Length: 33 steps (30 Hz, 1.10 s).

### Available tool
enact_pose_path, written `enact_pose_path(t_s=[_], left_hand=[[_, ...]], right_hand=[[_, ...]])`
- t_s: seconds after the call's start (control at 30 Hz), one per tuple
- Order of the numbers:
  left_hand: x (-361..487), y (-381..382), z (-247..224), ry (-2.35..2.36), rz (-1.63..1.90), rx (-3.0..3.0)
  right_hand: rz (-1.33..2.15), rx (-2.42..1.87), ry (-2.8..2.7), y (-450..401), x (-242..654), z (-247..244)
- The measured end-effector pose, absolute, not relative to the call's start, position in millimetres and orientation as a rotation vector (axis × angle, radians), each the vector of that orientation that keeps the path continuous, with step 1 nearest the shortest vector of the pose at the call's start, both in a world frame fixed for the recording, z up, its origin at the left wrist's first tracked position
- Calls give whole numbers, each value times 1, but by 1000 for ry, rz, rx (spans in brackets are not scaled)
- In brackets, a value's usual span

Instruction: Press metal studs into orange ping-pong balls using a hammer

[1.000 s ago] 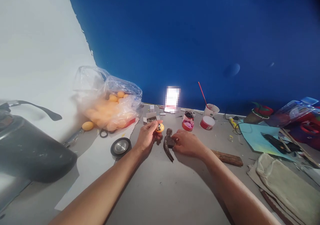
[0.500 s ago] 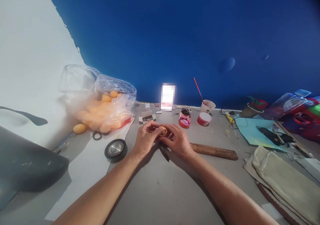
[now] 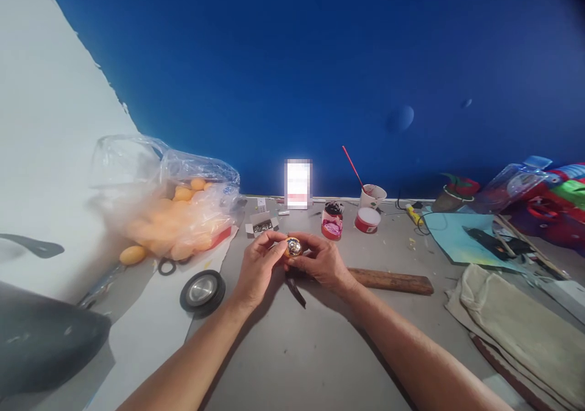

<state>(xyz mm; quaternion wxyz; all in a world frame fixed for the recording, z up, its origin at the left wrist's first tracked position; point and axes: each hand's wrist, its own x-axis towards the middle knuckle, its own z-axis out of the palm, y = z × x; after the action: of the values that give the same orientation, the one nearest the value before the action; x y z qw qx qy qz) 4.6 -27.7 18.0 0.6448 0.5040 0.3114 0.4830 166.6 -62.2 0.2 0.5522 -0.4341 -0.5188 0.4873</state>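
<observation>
Between both sets of fingertips is a small shiny ball [image 3: 294, 247], gold at its edge with a bright mirror-like face toward me. My left hand [image 3: 262, 268] pinches its left side with thumb and fingers. On the right side, the thumb and fingers of my right hand [image 3: 323, 261] grip it. Beneath the hands lies a hammer [image 3: 390, 281]; its wooden handle points right, a dark curved claw sticks out below, and the rest of its head is hidden. Just beyond my left hand stands an open box [image 3: 262, 225] of small metal pieces.
Orange balls fill a clear plastic bag [image 3: 183, 216] at left, near a black-rimmed metal disc [image 3: 202, 292]. Behind my hands stand a pink-labelled jar [image 3: 332, 223], a red tub [image 3: 367, 221] and a paper cup [image 3: 373, 196]. A folded cloth [image 3: 516, 319] lies at right.
The ball has turned in my fingers, so its shiny face now shows more. My view has shifted slightly, moving the scene left and down. Both hands keep their hold.
</observation>
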Motion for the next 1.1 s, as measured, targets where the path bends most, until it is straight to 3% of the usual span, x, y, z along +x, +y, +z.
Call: enact_pose_path(t_s=[1.1], left_hand=[[6,-30,13,968,1194,1484]], right_hand=[[813,-1327,-1346,-66,160,10]])
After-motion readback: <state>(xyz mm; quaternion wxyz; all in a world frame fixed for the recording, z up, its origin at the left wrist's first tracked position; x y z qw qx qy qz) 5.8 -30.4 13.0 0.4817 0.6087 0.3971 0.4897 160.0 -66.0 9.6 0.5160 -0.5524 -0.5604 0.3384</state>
